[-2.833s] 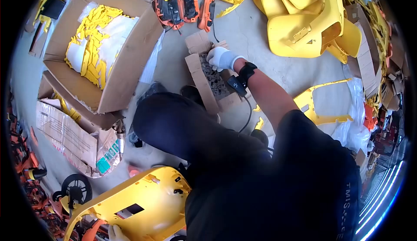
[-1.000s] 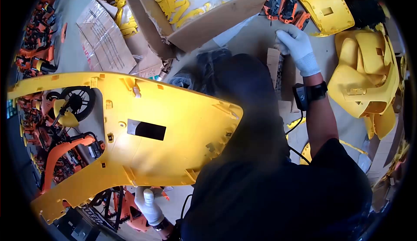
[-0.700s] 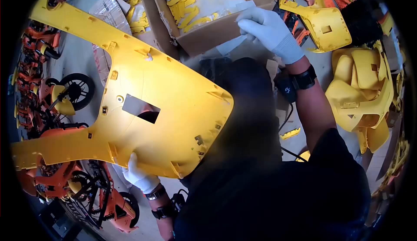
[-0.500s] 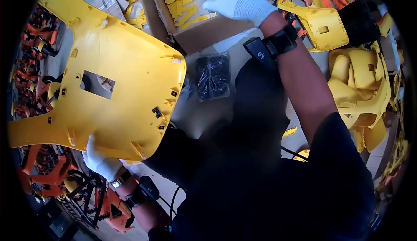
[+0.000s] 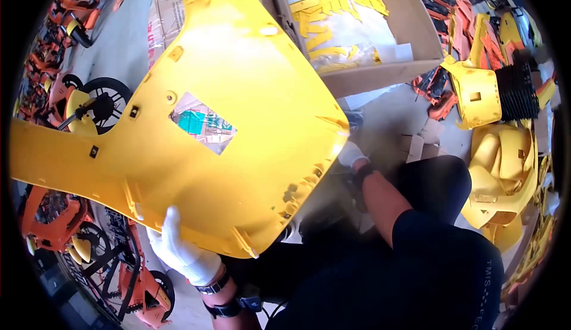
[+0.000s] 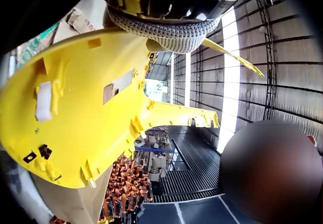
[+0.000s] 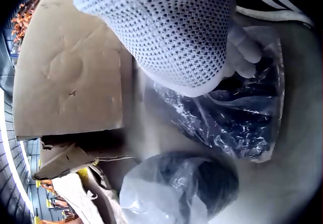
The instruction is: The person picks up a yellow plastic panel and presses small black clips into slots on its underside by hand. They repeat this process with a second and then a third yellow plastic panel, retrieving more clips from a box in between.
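Observation:
My gloved left hand (image 5: pixel 181 250) grips the lower edge of a large yellow plastic body panel (image 5: pixel 262 116), its thumb on the inner face and its other fingers hidden beneath. The panel is tilted up, with a rectangular cutout and small black clips (image 6: pixel 45 152) along one side. Low down beyond the panel, my gloved right hand (image 5: pixel 352 154) is partly hidden by it in the head view. In the right wrist view its fingertips (image 7: pixel 247 72) are at a clear plastic bag (image 7: pixel 237 118) of dark contents on the floor; whether they pinch it I cannot tell.
A big cardboard box (image 5: pixel 380 71) of thin yellow parts stands ahead. Another plastic-wrapped bundle (image 7: pixel 176 188) lies beside the bag. Stacked yellow shells (image 5: pixel 502 175) are at right, with orange frames (image 5: pixel 140 294) and a black wheel (image 5: pixel 107 104) at left.
My right hand has left the small open carton, passed over the big box, and come down to the plastic bag. My left hand has raised the yellow panel into the middle of the view.

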Demonstrator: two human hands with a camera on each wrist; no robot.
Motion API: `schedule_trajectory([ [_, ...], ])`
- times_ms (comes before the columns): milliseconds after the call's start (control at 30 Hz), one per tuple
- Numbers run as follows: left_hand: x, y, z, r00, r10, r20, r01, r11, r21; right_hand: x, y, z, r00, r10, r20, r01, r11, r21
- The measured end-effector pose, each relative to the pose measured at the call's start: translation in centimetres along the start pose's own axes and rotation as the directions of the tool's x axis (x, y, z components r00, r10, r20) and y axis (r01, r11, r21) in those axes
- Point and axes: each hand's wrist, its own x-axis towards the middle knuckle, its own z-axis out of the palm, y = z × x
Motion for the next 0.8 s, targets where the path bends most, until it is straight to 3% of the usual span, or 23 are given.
schedule_trajectory([
  [33,-0.1,0.4,0.2,0.998,-0.049,0.038,0.051,0.998,-0.046,0.4,1.8,2.3,0.994,-0.05,-0.095,0.059,0.993,0.1],
  [67,-0.3,0.5,0.7,0.997,-0.062,0.047,0.065,0.995,-0.074,-1.3,-0.8,-0.8,0.99,-0.115,-0.077,0.123,0.987,0.106],
  [133,-0.3,0.6,1.5,0.994,-0.079,0.075,0.089,0.987,-0.137,0.5,1.7,3.4,0.945,-0.266,-0.189,0.323,0.837,0.442],
  [267,-0.4,0.7,2.1,0.987,-0.111,0.115,0.127,0.98,-0.15,-0.2,-0.3,0.6,0.994,-0.111,0.003,0.109,0.978,0.176],
  [367,-0.3,0.3,2.0,0.988,-0.009,0.153,0.004,0.999,0.037,-2.5,-1.5,-1.3,0.99,0.08,0.114,-0.075,0.996,-0.041],
  [467,-0.3,0.8,2.7,0.98,-0.146,0.137,0.171,0.965,-0.197,-1.9,-2.2,-1.3,0.961,0.163,0.223,-0.146,0.985,-0.091],
  [600,-0.4,0.5,2.9,0.981,-0.119,0.155,0.145,0.976,-0.163,-2.6,-4.1,-2.5,0.964,0.21,0.163,-0.205,0.978,-0.047],
  [800,0.0,0.4,2.9,0.98,-0.081,0.184,0.104,0.987,-0.119,-2.3,-4.5,-3.8,0.977,0.168,0.135,-0.163,0.986,-0.041],
])
